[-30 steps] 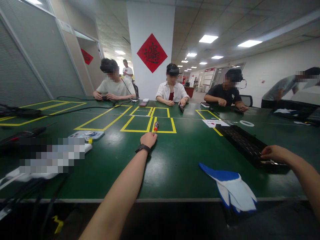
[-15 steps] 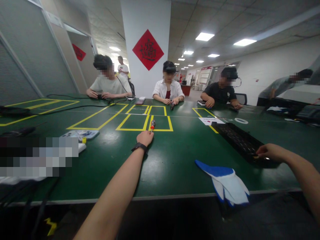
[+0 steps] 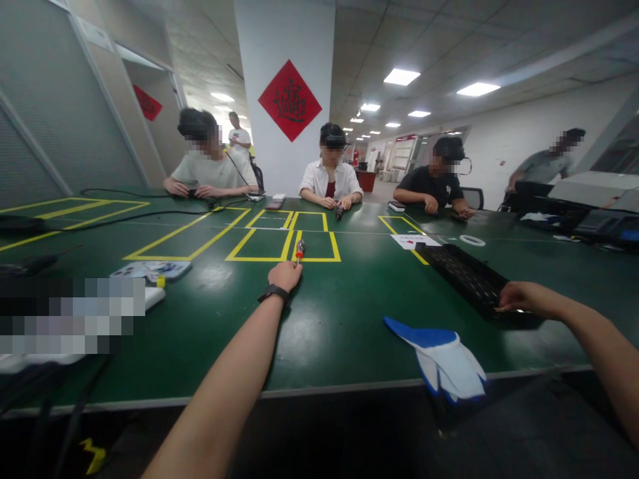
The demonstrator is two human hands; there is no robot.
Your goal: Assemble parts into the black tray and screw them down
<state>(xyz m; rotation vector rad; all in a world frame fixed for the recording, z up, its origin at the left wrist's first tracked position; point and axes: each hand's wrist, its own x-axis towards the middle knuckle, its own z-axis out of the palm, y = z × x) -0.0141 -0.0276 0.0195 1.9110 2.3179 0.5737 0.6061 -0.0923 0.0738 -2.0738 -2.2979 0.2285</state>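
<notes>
My left hand [image 3: 285, 274] reaches far out over the green table [image 3: 349, 319], closed round a screwdriver [image 3: 299, 249] with a red handle that sticks up past my fingers. A black watch sits on that wrist. My right hand [image 3: 519, 297] rests on the near end of a long black tray [image 3: 459, 269] at the right, fingers curled on its edge; what they hold, if anything, is hidden.
A blue and white glove [image 3: 442, 356] lies at the table's front edge. Yellow tape squares [image 3: 279, 239] mark the middle. Cables and devices lie at the left. Three people sit across the table, and another bends over at the far right.
The view has shifted slightly left and down. Both hands keep their places relative to the screwdriver and the tray.
</notes>
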